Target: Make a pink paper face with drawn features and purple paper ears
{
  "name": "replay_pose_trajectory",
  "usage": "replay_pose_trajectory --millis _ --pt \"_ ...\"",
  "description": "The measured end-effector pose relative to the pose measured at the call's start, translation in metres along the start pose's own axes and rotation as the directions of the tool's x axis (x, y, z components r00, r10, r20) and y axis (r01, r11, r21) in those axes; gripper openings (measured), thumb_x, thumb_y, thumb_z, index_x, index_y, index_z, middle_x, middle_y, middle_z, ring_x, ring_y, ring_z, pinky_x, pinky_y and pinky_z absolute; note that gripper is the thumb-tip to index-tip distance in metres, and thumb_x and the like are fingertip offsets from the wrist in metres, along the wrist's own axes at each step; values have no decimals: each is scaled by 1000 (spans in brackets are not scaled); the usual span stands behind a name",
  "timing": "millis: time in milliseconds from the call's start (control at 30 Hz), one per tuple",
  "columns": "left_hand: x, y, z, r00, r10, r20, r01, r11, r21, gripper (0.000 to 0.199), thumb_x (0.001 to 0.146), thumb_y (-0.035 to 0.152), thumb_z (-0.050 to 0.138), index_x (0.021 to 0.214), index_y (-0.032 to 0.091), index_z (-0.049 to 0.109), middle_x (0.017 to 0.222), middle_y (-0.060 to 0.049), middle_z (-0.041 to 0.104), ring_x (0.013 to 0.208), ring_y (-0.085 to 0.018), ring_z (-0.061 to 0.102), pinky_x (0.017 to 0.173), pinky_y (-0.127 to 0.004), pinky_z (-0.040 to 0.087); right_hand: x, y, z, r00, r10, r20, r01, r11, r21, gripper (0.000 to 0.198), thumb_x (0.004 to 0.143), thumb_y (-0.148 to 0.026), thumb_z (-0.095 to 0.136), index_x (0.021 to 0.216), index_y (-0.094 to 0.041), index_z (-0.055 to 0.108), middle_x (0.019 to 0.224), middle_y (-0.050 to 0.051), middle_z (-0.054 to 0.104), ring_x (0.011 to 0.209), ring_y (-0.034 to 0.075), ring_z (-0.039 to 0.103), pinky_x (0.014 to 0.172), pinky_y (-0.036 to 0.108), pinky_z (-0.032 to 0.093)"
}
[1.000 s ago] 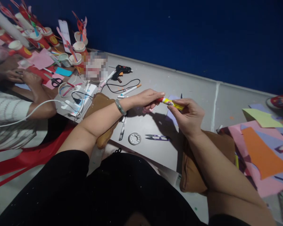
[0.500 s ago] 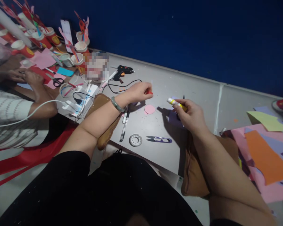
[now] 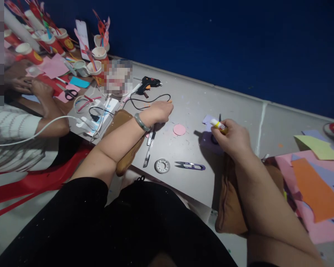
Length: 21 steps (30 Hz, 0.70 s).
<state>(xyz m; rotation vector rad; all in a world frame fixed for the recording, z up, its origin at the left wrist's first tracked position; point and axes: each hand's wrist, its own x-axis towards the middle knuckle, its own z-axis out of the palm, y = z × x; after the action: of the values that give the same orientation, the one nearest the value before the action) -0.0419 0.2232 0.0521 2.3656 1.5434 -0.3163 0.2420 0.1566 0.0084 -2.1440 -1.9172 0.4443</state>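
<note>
My right hand [image 3: 235, 137] is closed around a yellow-and-white glue stick [image 3: 218, 124], its white end pointing left over the table. Beneath and beside that hand lie pieces of purple paper [image 3: 207, 118]. My left hand [image 3: 163, 111], with a green bangle on the wrist, is low over the table with fingers curled down; whatever they hold is hidden. Between my hands lies a pink paper circle [image 3: 179, 129]. Closer to me are a white roll of tape [image 3: 162, 166], purple thread snips [image 3: 189, 165] and a pen [image 3: 149, 150].
Behind my left hand sits a black glue gun [image 3: 150, 85] with its cable. A power strip [image 3: 102, 116] and paper cups [image 3: 100, 53] stand left, near another person's arm [image 3: 48, 100]. Orange paper [image 3: 316, 189] and other sheets lie right. A blue wall [image 3: 211, 44] closes the back.
My left hand has turned downward, and the red piece at its fingertips has gone from sight. My right hand has moved slightly right and down with the glue stick. The view has shifted a little.
</note>
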Motion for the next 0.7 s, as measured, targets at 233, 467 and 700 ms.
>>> replay_pose_trajectory --millis 233,467,700 --pt "8 -12 8 958 261 -120 -273 957 -98 43 90 24 78 132 17 79 131 -13 80 125 -28 70 105 -37 51 5 -5 -33 972 199 126 -116 870 -478 25 108 -44 63 115 -21 69 124 27 81 110 41 73 71 40 32" --pt "12 -10 16 913 408 22 -404 909 -104 58 81 32 86 137 18 74 138 -13 74 122 -27 66 101 -35 47 9 2 -23 960 193 201 -101 913 -395 43 102 -57 76 119 -19 67 122 24 79 104 37 70 74 39 37" --pt "14 8 25 917 391 76 -384 918 -97 42 88 29 73 127 15 74 136 -16 71 121 -29 64 99 -38 46 7 -1 -18 964 166 209 -83 931 -356 47 99 -54 76 125 -16 67 121 24 77 106 39 70 83 43 47"
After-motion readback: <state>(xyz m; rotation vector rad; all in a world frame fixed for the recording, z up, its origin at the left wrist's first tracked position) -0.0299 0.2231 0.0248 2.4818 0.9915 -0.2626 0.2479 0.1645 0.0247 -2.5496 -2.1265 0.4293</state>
